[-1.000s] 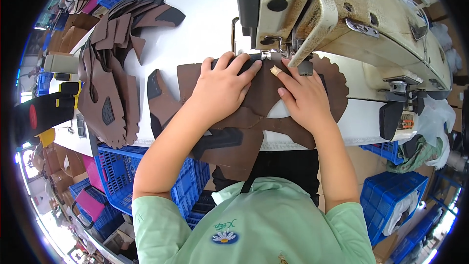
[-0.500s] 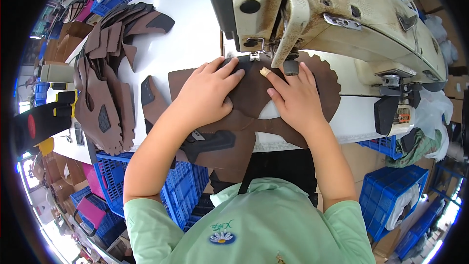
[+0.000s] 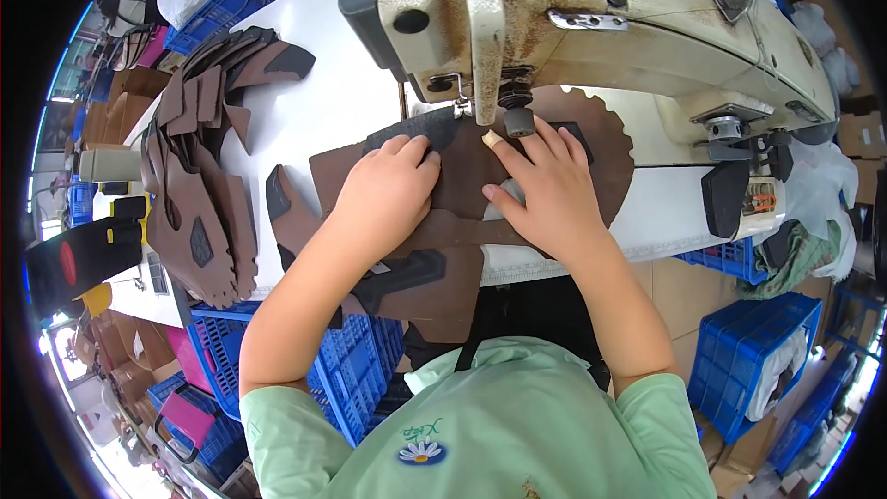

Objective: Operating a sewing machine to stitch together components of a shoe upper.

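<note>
A brown leather-like cut piece (image 3: 462, 176) with darker patches and a scalloped edge lies flat on the white table (image 3: 323, 102) under the head of a beige sewing machine (image 3: 573, 18). My left hand (image 3: 388, 189) presses flat on the piece, just left of the needle area. My right hand (image 3: 545, 185) presses on it from the right, its bandaged index finger reaching up beside the presser foot (image 3: 513, 115). Part of the piece hangs over the table's front edge toward my body.
A stack of similar brown cut pieces (image 3: 199, 176) fans along the table's left side. Blue plastic crates (image 3: 356, 370) stand below the table at left, and another one (image 3: 758, 360) at right. A dark pedal-like part (image 3: 725, 194) hangs on the machine's right.
The view has moved closer to the machine. Both hands stay flat on the brown piece, which has shifted slightly under the needle.
</note>
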`<state>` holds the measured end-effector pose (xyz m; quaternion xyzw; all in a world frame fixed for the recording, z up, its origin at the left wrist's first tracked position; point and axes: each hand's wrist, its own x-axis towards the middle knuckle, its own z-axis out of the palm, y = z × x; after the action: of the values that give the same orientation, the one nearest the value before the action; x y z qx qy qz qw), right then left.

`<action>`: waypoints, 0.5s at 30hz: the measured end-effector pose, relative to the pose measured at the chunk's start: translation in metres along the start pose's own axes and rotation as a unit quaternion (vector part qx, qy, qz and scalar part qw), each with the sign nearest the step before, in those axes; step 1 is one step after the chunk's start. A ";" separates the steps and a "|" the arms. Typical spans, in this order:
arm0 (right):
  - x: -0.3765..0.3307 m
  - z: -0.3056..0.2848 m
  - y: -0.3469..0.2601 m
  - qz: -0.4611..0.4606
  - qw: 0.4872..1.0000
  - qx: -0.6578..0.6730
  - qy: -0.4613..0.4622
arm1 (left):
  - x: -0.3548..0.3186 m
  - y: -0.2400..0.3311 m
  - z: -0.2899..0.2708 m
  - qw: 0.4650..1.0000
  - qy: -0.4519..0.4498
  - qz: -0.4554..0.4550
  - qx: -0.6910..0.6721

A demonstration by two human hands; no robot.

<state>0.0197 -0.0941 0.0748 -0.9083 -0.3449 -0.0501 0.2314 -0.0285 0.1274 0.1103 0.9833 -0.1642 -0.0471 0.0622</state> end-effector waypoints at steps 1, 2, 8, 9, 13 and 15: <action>-0.001 -0.001 0.001 -0.003 1.000 0.009 -0.003 | -0.001 0.000 0.002 1.000 0.025 0.011 0.009; 0.000 -0.001 0.002 -0.002 1.000 0.009 -0.001 | -0.002 0.000 0.004 0.998 0.049 0.022 0.019; 0.006 -0.001 0.020 -0.019 0.999 -0.034 -0.003 | 0.006 0.013 0.012 0.998 0.064 -0.001 0.022; 0.007 0.000 0.022 -0.017 0.999 -0.038 -0.002 | 0.007 0.013 0.011 0.998 0.064 0.000 0.022; 0.007 0.001 0.016 -0.016 0.999 -0.040 0.007 | 0.005 0.010 0.000 0.999 0.036 -0.019 -0.032; 0.002 -0.007 0.008 -0.027 0.999 -0.016 -0.009 | 0.001 0.005 -0.003 0.998 0.023 -0.027 -0.059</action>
<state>0.0266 -0.1015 0.0784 -0.9026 -0.3704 -0.0540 0.2124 -0.0287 0.1230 0.1135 0.9828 -0.1331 -0.0360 0.1228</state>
